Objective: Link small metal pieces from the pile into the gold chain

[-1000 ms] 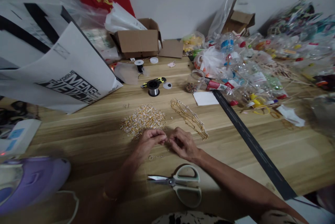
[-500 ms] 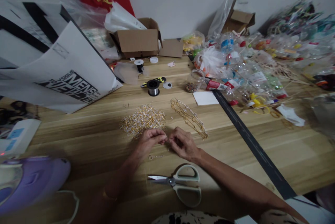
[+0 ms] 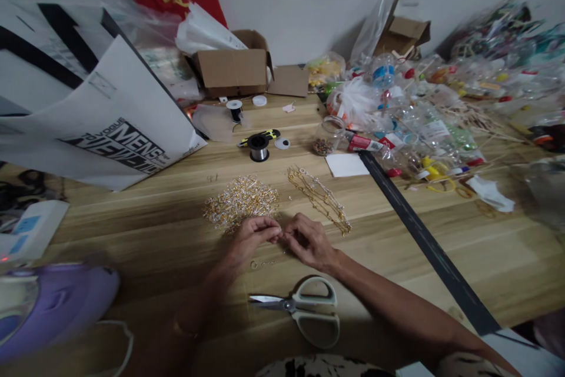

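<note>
My left hand (image 3: 256, 234) and my right hand (image 3: 309, 242) meet fingertip to fingertip over the wooden table. Each is closed in a pinch. Whatever small piece sits between the fingertips is too tiny to make out. Just beyond my left hand lies a pile of gold and silver eye pins (image 3: 242, 200). Gold and silver chains (image 3: 320, 197) stretch out past my right hand. A short chain with a ring (image 3: 263, 264) rests on the wood in front of my wrists. Nearer to me are scissors (image 3: 295, 306) with pale handles, blades partly apart and pointing left.
Behind the pile stand a wire spool (image 3: 258, 149) and a yellow-black cutter (image 3: 267, 134). A jar of beads (image 3: 329, 136) is beside heaped plastic bottles (image 3: 424, 124). Leftward are a large paper bag (image 3: 119, 124) and a purple appliance (image 3: 66, 303). A cardboard box (image 3: 232, 68) sits at the back.
Hardly anything differs. Both hands keep the same pinch in the same spot, and the things on the table have not moved.
</note>
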The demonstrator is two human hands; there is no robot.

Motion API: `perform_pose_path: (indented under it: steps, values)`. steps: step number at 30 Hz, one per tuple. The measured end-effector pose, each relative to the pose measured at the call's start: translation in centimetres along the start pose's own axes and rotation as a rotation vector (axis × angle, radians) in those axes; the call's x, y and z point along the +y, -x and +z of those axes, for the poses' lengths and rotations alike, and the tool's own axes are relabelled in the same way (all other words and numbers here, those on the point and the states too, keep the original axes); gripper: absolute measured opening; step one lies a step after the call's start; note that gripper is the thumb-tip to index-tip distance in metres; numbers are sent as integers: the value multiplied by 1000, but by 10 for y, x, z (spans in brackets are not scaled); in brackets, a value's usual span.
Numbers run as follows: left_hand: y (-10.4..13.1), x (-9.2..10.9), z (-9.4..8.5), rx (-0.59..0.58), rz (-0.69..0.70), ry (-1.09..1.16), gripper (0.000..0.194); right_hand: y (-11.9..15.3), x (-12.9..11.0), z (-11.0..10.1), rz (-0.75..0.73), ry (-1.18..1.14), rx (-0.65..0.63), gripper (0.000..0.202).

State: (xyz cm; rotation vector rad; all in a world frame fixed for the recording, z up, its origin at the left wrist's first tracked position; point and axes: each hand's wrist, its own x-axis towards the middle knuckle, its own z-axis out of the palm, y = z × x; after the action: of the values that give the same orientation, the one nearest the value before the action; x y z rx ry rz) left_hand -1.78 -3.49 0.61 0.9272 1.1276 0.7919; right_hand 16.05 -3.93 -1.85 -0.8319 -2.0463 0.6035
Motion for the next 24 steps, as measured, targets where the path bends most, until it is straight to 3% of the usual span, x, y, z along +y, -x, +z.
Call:
perform_pose_path:
  steps: [24]
  values:
    - [-1, 0, 0, 77, 116, -161, 12, 0, 2, 1, 47, -40, 41, 8]
